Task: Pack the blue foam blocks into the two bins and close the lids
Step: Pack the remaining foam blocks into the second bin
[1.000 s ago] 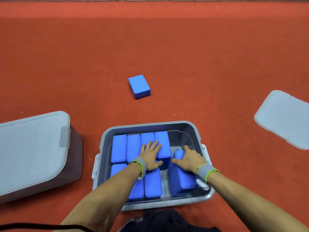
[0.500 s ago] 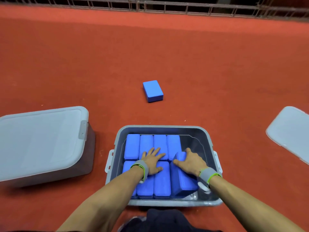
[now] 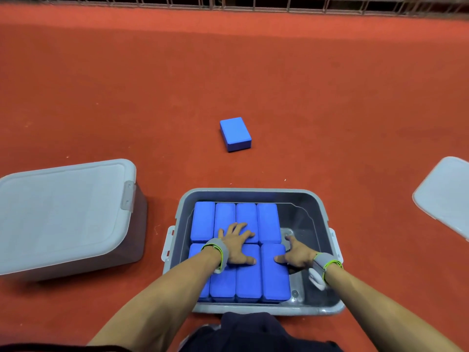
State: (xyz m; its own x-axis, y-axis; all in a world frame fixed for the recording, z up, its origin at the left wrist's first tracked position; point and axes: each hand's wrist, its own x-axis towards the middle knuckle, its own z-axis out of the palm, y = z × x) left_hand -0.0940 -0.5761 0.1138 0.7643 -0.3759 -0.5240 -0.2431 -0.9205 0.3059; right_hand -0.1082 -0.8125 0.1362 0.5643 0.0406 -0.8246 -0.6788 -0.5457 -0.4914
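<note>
An open grey bin (image 3: 253, 193) sits right in front of me, holding two rows of blue foam blocks (image 3: 268, 219) laid side by side. My left hand (image 3: 237, 243) lies flat with spread fingers on the blocks in the middle. My right hand (image 3: 297, 255) rests on the right edge of the nearest right block (image 3: 275, 275), fingers apart, thumb on its top. One more blue block (image 3: 235, 133) lies alone on the red floor beyond the bin. A second bin (image 3: 63, 214) with its lid on stands at the left.
A loose grey lid (image 3: 446, 196) lies on the floor at the right edge. A strip along the open bin's right side holds no blocks. A metal fence (image 3: 253, 2) runs along the far edge of the red floor. My dark trouser knee (image 3: 253, 334) is below the bin.
The block under my right hand has gone from tilted on edge to lying flat in the near row. My right hand slid to its right side. The view shifted up.
</note>
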